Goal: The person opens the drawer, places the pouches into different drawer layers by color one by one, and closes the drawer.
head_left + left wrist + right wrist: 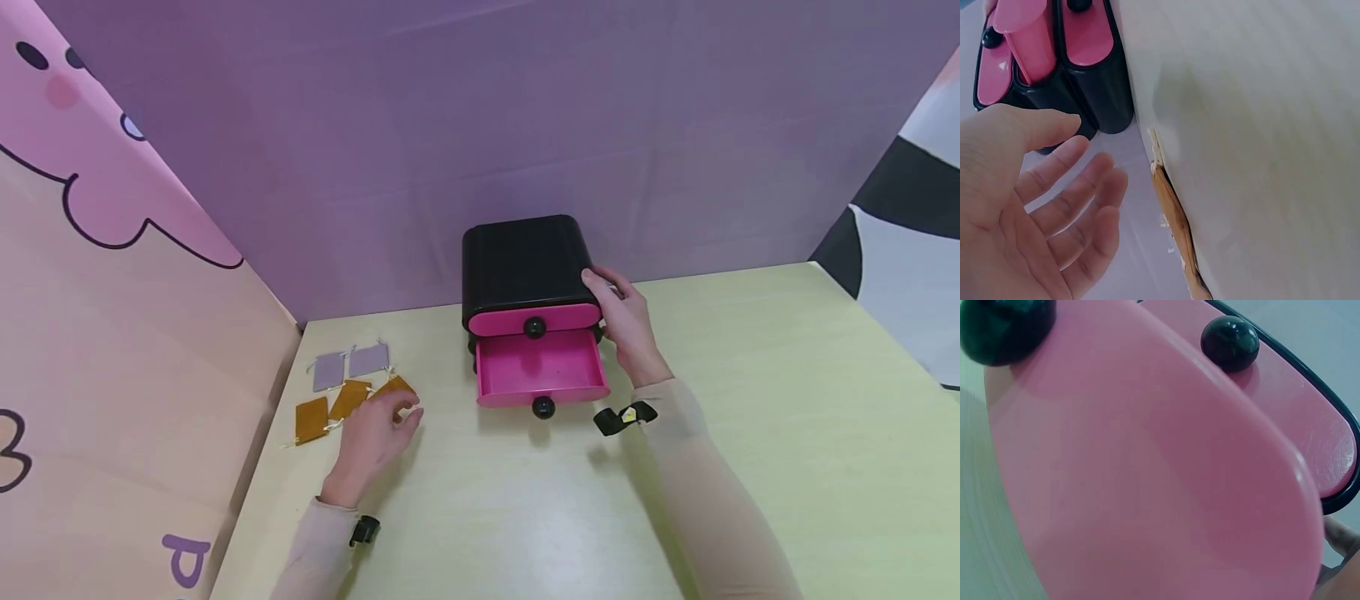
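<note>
A black mini drawer cabinet (525, 262) with pink drawers stands towards the back of the table. Its middle drawer (540, 367) is pulled out and shows a bare pink inside. Against the cabinet's right side rests my right hand (628, 321), thumb at the upper front corner. My left hand (378, 437) hovers over the small mustard drawstring pouches with loosely bent fingers and nothing between them. One mustard pouch (393, 386) is partly covered by those fingers. In the left wrist view, a mustard pouch (1175, 219) lies beyond the fingertips.
Two more mustard pouches, one at the left (311, 419) and one in the middle (350, 398), lie nearby. Behind them are two lavender pouches (328, 371). A purple cloth wall (375, 167) borders the table's back, and a printed panel (135, 333) stands along the left.
</note>
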Motion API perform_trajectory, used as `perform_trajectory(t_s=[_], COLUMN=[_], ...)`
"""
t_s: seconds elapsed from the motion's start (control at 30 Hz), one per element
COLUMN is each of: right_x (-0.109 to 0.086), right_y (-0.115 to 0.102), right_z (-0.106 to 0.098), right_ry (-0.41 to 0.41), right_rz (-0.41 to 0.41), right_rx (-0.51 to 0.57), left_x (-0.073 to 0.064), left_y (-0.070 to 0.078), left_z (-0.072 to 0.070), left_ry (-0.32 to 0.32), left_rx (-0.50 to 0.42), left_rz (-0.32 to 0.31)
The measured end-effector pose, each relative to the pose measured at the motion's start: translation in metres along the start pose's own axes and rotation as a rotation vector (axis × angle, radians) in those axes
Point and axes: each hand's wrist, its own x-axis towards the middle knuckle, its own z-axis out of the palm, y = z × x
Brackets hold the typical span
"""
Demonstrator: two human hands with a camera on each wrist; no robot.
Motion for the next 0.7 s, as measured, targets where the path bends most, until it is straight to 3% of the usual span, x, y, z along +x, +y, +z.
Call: perform_trajectory(t_s=[0.7], right_x=[-0.002], right_y=[-0.007], right_z=[-0.003], right_ry=[-0.058], right_rz=[0.017], right_rx=[0.052], left_x=[0.003], left_y=[-0.023], left_z=[-0.006], left_ry=[-0.039], left_rx=[0.058], left_rz=[-0.058])
